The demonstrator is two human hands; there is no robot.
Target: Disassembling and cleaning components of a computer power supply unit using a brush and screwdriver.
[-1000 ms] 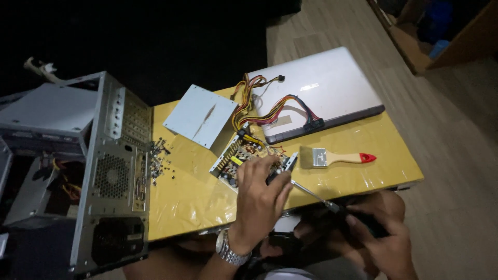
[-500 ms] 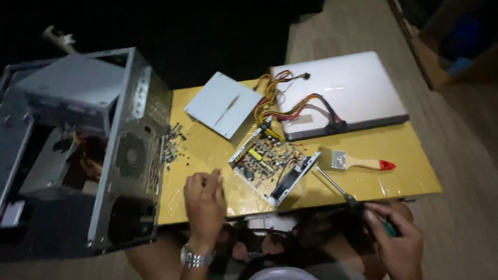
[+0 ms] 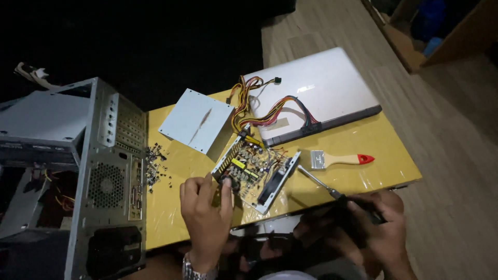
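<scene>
— Where's the board?

— Open power supply (image 3: 255, 173) sits mid-table; my left hand (image 3: 206, 217) pinches its near corner, my right hand (image 3: 381, 220) clasps the screwdriver (image 3: 332, 191).

— Risk?

— I'd say the tip could slip into those components.

Light falls from above onto the yellow table (image 3: 358, 148), which is the brightest area and carries soft glare streaks on its plastic film near its right edge. Beyond the table's far side everything sinks into near-black. Below its near edge the lap area is dim and murky. The open circuit board (image 3: 257, 173) at the table's middle is fairly sharp, with short shadows just beside it. The frame corners bend slightly.
</scene>
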